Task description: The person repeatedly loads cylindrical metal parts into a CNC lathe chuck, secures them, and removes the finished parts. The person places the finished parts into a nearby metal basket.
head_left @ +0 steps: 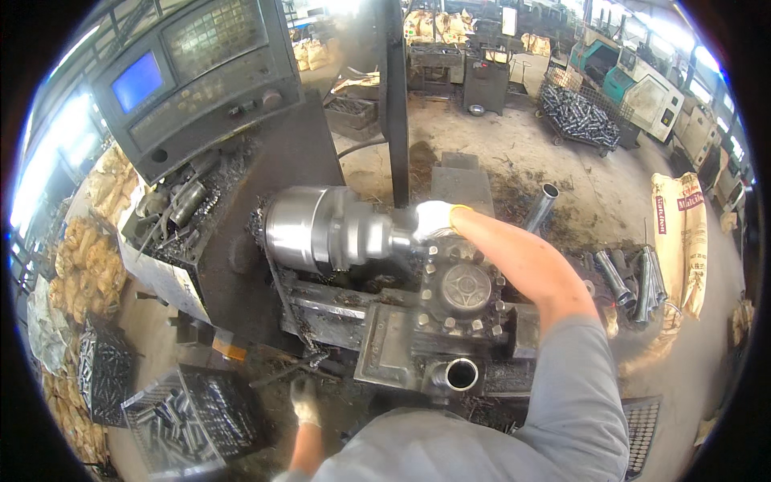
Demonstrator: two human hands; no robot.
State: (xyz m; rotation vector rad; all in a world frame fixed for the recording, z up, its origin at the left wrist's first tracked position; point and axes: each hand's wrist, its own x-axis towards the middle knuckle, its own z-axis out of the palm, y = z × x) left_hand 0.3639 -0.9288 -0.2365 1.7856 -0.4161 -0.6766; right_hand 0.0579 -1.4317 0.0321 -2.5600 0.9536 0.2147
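Observation:
My right hand (434, 220), in a white glove, is curled at the right end of a shiny metal workpiece (373, 238) in the lathe chuck (299, 229). Its fingertips are hidden, and I cannot make out what they grip. Just below it sits the square tool turret (466, 287), ringed with bolts. Low at the front, my left hand (305, 403), also gloved, hangs before the lathe bed. It appears to touch nothing; its fingers are too small and blurred to read. An upright metal tube (461, 374) stands on the carriage near my body.
A control panel (193, 80) with a blue screen rises at left. Below left are crates of metal parts (181, 426). Another tube (540, 207) leans behind the turret; several lie at right (634, 281) beside a paper sack (680, 241). A cart of parts (578, 116) stands farther back.

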